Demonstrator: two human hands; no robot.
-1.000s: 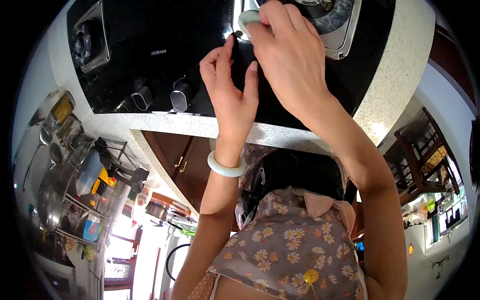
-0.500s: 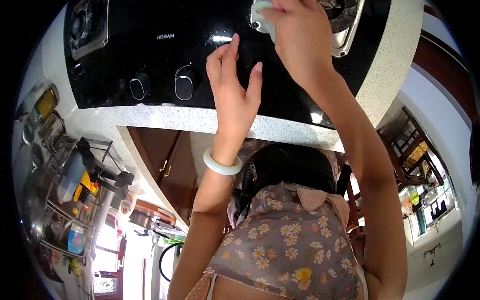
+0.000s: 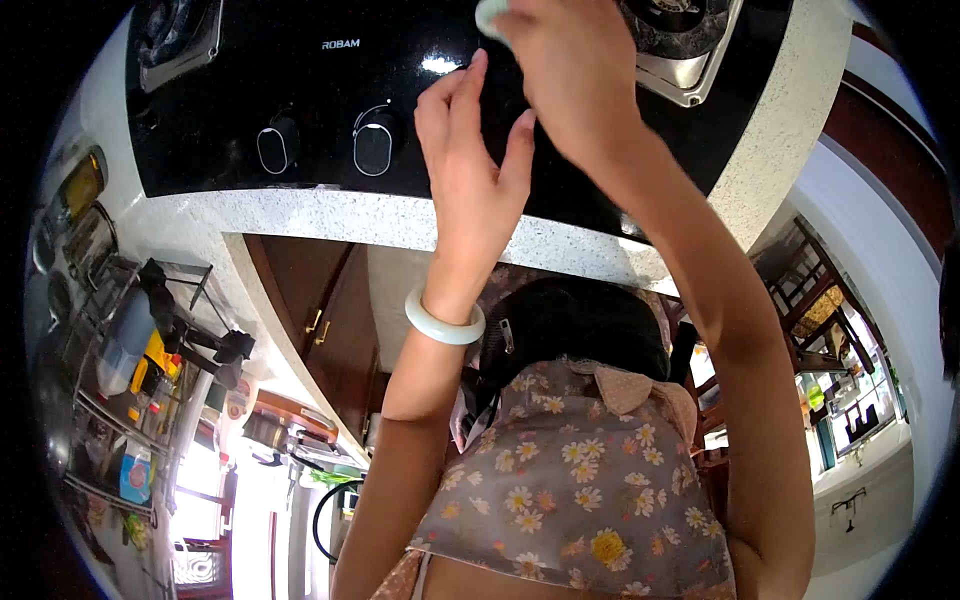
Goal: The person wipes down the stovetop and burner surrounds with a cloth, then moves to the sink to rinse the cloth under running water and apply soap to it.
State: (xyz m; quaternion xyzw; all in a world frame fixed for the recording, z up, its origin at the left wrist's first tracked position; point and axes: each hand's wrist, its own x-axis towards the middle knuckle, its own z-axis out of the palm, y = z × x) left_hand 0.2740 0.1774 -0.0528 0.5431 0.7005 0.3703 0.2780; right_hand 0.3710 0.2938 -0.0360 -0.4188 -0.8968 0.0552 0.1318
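Observation:
My right hand [image 3: 580, 75] is closed on a pale green cloth [image 3: 491, 16] at the top edge of the view, over the black glass gas stove [image 3: 260, 85]. Most of the cloth is hidden by the fingers or cut off by the frame. My left hand [image 3: 468, 155] is held over the front of the stove with fingers extended and thumb apart, holding nothing. Whether its fingertips touch the glass I cannot tell. A pale bangle [image 3: 444, 320] circles my left wrist. Two control knobs, the nearer one a black knob [image 3: 373, 145], stand left of that hand.
A burner [image 3: 685, 60] with a metal tray sits to the right, and another burner [image 3: 180, 40] at far left. Speckled countertop [image 3: 330, 208] borders the stove. Brown cabinet doors [image 3: 320, 290] are below it. A wire rack [image 3: 120, 425] with bottles stands at left.
My right hand and the cloth have moved left and up, away from the right burner's tray corner. My left hand stays nearly in place. The whole view has shifted slightly.

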